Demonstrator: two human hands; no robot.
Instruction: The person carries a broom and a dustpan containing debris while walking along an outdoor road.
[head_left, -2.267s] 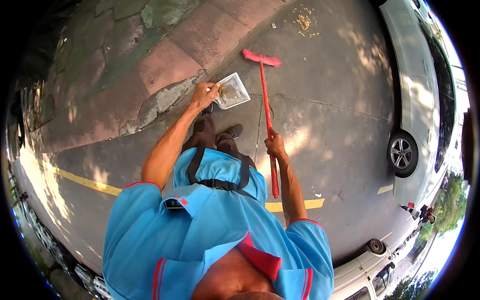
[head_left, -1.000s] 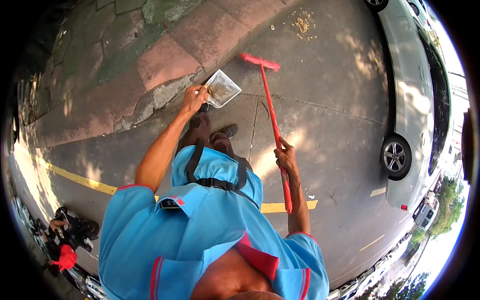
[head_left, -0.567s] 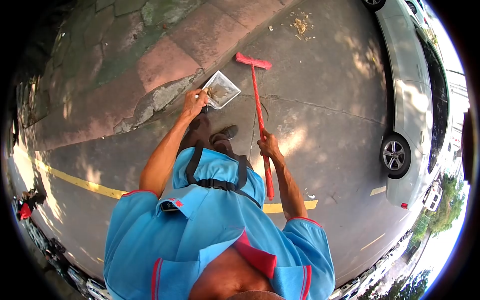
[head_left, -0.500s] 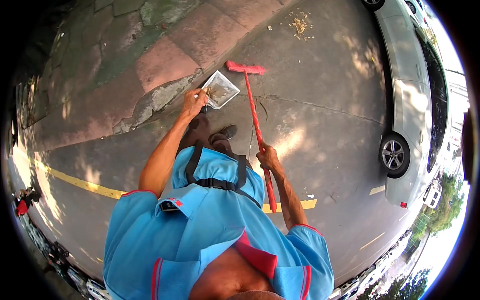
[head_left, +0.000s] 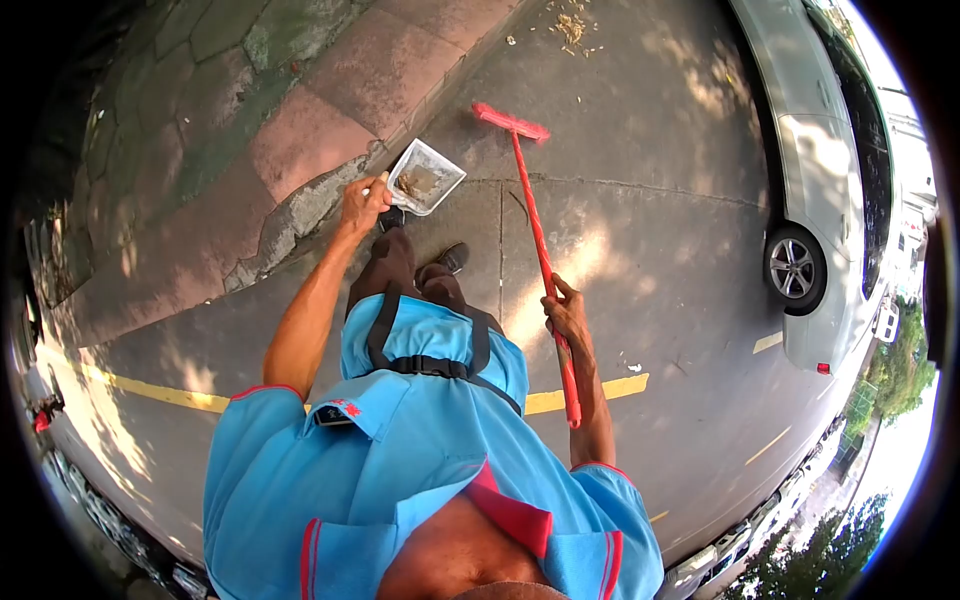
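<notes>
Beside the broken kerb point(head_left: 300, 212), dustpan point(head_left: 436, 168) and broom point(head_left: 541, 255) in hand

Gripped in the left hand point(head_left: 367, 205), fingers curled round the handle: one dustpan, just beside the kerb, with debris point(head_left: 410, 184) lying inside. Gripped in the right hand point(head_left: 567, 313), also curled: one red broom, with head beyond the dustpan, apart from it. Cannot tell whether lifted or touching the road point(head_left: 660, 270). Judged a sweeping-up step; called for next, probably, a level dustpan and a broom steered toward the pile of pale bits point(head_left: 570, 29). Counted: two hands, one dustpan, one broom, one pile, one large parked car point(head_left: 822, 190); stray scraps too small to count.
</notes>
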